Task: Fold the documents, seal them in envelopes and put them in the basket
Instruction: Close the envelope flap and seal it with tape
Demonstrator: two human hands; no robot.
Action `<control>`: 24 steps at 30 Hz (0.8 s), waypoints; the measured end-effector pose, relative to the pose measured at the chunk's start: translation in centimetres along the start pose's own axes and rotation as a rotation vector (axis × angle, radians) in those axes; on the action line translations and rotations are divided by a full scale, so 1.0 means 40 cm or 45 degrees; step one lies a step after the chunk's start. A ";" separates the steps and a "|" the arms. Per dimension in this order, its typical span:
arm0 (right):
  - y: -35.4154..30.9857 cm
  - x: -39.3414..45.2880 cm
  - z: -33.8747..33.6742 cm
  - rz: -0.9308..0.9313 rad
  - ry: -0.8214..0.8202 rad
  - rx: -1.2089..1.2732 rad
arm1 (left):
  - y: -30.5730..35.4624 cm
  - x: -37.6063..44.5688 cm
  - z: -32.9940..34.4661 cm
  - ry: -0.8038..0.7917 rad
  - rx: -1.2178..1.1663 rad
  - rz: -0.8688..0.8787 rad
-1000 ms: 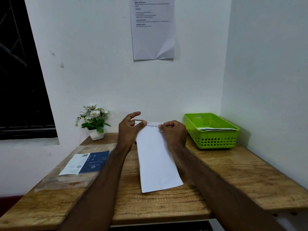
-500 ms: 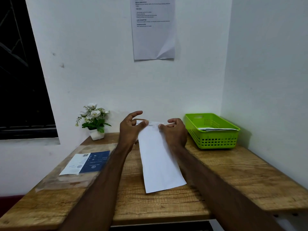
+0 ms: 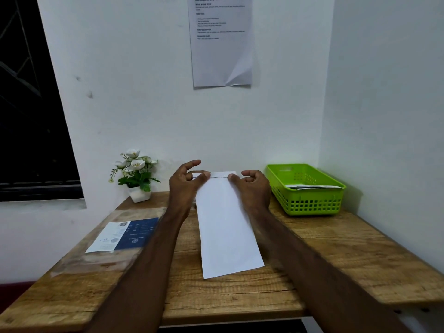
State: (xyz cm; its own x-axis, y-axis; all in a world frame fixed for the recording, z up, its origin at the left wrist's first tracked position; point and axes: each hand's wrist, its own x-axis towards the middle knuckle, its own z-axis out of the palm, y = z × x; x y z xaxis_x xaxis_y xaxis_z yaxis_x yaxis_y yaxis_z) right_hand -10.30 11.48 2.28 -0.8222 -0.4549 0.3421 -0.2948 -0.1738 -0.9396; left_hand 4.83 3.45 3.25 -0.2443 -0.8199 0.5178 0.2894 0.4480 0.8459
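Observation:
A long white envelope (image 3: 227, 227) is held up over the middle of the wooden table (image 3: 360, 255), its near end low and its far end raised. My left hand (image 3: 185, 182) pinches the far left corner at the flap, thumb on the paper. My right hand (image 3: 252, 188) pinches the far right corner. A thin dark line runs across the flap edge between the two thumbs. The green basket (image 3: 310, 203) stands at the back right and holds a few white envelopes (image 3: 312, 187).
A clear plastic sleeve with a blue and white label (image 3: 122, 234) lies on the left of the table. A small white pot of artificial flowers (image 3: 135, 174) stands at the back left. A printed sheet (image 3: 222, 42) hangs on the wall. Walls close the back and right.
My hands and the envelope have shifted slightly to the right, and the envelope's near end has swung a little rightwards. The grip at both far corners is the same.

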 end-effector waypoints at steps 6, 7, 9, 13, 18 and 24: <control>-0.017 0.007 -0.024 0.078 -0.011 0.288 | -0.003 0.003 0.001 0.011 -0.015 -0.006; -0.020 0.008 -0.029 0.112 -0.030 0.350 | -0.004 0.004 0.001 0.012 -0.009 -0.005; -0.029 0.006 -0.037 0.222 -0.065 0.492 | -0.007 0.006 -0.001 0.021 0.002 -0.006; -0.045 0.020 -0.056 0.429 -0.078 0.666 | -0.010 0.009 -0.003 0.028 0.018 -0.006; -0.024 0.063 -0.106 0.303 -0.250 0.315 | -0.020 0.020 -0.022 0.053 0.043 -0.033; 0.022 0.080 -0.124 0.081 -0.758 -0.805 | -0.045 0.030 -0.038 0.060 0.154 -0.072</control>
State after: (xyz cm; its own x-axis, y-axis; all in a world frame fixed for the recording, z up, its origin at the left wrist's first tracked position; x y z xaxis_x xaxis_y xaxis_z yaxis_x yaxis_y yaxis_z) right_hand -15.60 14.20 2.49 -0.5072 -0.8589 0.0706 -0.6170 0.3047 -0.7256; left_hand 5.44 1.12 2.16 -0.2128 -0.8595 0.4648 0.1624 0.4380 0.8842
